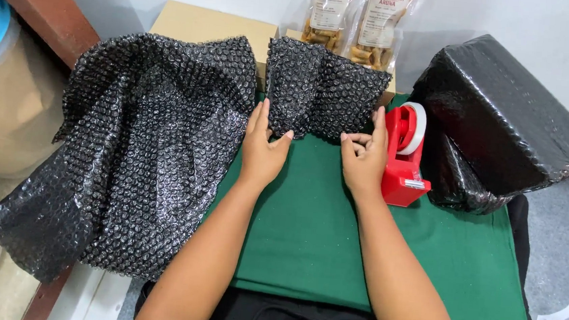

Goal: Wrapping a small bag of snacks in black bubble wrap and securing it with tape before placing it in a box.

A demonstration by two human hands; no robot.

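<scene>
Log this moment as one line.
left hand: on small bubble-wrap piece | right hand: pinching its lower edge | tape dispenser: beside right hand | surface: green cloth

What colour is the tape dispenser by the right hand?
Red, with a white tape roll; the tape dispenser shows clearly in the head view.
</scene>
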